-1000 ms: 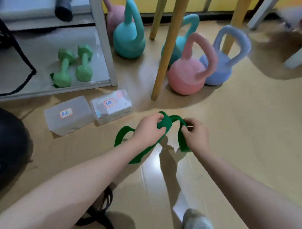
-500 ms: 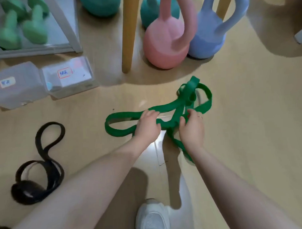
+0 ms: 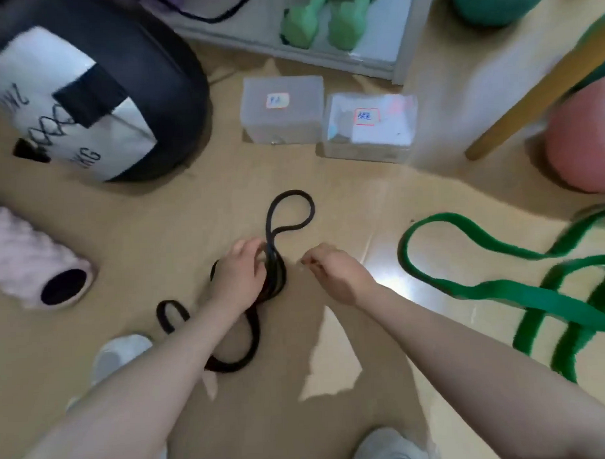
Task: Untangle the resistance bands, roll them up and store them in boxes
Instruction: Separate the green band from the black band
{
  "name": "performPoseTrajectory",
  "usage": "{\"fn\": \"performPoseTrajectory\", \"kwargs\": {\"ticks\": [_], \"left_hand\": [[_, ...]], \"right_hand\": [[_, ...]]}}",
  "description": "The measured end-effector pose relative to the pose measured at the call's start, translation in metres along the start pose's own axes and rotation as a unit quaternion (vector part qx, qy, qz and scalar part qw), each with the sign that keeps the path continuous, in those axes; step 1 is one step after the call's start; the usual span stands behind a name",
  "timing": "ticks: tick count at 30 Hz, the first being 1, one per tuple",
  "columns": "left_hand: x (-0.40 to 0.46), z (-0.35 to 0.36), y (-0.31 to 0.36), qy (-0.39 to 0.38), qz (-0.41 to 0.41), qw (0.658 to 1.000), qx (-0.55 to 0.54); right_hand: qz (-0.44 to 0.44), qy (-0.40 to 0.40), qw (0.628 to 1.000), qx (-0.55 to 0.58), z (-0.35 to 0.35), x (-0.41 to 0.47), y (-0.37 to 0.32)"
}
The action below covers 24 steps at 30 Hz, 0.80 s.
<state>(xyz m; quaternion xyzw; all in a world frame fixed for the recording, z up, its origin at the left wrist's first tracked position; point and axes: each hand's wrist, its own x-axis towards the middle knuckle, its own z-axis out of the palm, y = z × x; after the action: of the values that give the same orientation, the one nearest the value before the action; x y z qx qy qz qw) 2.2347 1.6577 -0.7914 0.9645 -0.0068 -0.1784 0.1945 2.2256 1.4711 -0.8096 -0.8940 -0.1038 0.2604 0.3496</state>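
At the far left a pale ribbed foam roller [image 3: 28, 259] lies on the wooden floor [image 3: 177, 213], with a black and white bag [image 3: 83, 92] behind it. Near the middle, the black resistance band [image 3: 277, 226] lies tangled on the floor, one loop reaching toward the boxes and other loops running back under the left forearm. The left hand [image 3: 239, 272] is on the band where its strands cross, fingers curled against the bunched strands; whether they actually grip the strands cannot be told through the blur. The right hand [image 3: 333, 269] hovers just beside the band, fingers loosely curled, holding nothing. Beyond the hands two translucent labelled boxes [image 3: 283, 109] sit side by side, lids on, in front of a grey shelf [image 3: 370, 51] carrying green dumbbells [image 3: 321, 19]. To the right the green resistance band [image 3: 495, 288] sprawls in wide loops on the floor, well apart from both hands. A wooden leg [image 3: 529, 97] slants near a pink kettlebell [image 3: 586, 140] at the right edge
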Motion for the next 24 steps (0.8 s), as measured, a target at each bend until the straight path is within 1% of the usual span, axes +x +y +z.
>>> {"fn": "performPoseTrajectory", "kwargs": {"ticks": [2, 4, 7, 9, 11, 13, 16, 19, 22, 24], "left_hand": [[-0.007, -0.013, -0.033, 0.018, -0.044, 0.999, -0.004], [-0.02, -0.019, -0.057, 0.007, -0.097, 0.994, -0.042], [-0.037, -0.009, -0.077, -0.026, -0.163, 0.984, -0.064], [-0.045, 0.01, -0.082, -0.03, -0.196, 0.974, -0.111], [-0.05, 0.031, -0.079, -0.011, -0.206, 0.967, -0.152], [-0.051, 0.047, -0.073, 0.015, -0.207, 0.965, -0.16], [-0.05, 0.056, -0.063, 0.036, -0.221, 0.961, -0.162], [-0.048, 0.059, -0.059, 0.035, -0.212, 0.963, -0.163], [-0.04, 0.05, -0.059, 0.016, -0.227, 0.951, -0.208], [-0.03, 0.033, -0.063, 0.009, -0.224, 0.945, -0.237]], "right_hand": [[-0.054, -0.016, 0.997, -0.06, 0.012, 0.027, -0.024], [-0.082, -0.039, 0.987, -0.135, 0.026, 0.048, -0.039], [-0.114, -0.088, 0.967, -0.211, 0.049, 0.064, -0.039], [-0.138, -0.105, 0.958, -0.228, 0.063, 0.064, -0.03], [-0.15, -0.09, 0.96, -0.22, 0.07, 0.06, -0.019], [-0.164, -0.068, 0.959, -0.219, 0.069, 0.056, -0.012], [-0.182, -0.047, 0.945, -0.268, 0.067, 0.052, -0.01], [-0.189, 0.038, 0.946, -0.259, 0.071, 0.054, -0.018], [-0.151, 0.081, 0.96, -0.221, 0.073, 0.054, -0.022], [-0.096, 0.105, 0.972, -0.185, 0.066, 0.052, -0.019]]}}
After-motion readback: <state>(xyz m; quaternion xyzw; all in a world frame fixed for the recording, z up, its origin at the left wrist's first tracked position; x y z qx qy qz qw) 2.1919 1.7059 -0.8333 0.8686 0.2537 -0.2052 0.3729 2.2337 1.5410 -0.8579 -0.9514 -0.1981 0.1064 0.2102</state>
